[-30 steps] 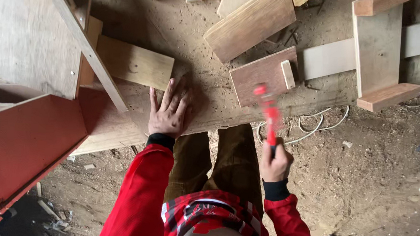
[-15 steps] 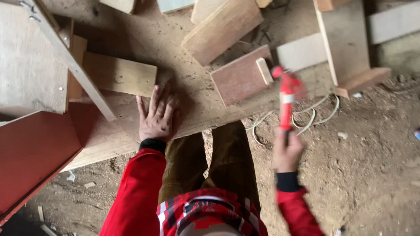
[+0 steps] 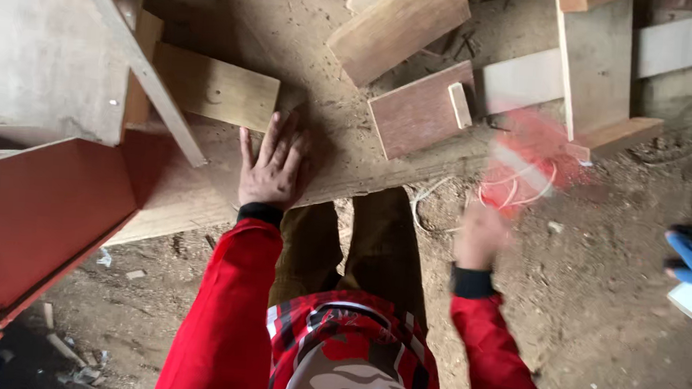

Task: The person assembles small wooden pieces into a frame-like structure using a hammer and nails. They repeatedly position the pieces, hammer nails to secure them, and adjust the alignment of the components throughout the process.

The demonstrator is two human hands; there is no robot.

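The left hand [image 3: 271,168] is lying flat, fingers spread and gripping nothing, on a large dusty plywood sheet [image 3: 349,151], just inside its near edge. Immediately far-left of the fingertips a pale rectangular board [image 3: 216,90] is resting, and a grey slat [image 3: 142,66] is crossing over that board's left end. The right hand [image 3: 479,236] is hovering past the sheet's near edge, over bare dirt, curled around the handle of a red hammer [image 3: 534,158] (both badly blurred, so how tightly the fingers are closing cannot be told). A reddish-brown panel [image 3: 419,111] with a small pale block [image 3: 459,105] on it is sitting between the two hands, further off. A white cord [image 3: 442,200] is looping near the hammer. Open dirt floor [image 3: 596,298] is stretching right, dusty and littered; a red-painted panel [image 3: 36,216] is crowding the left side.
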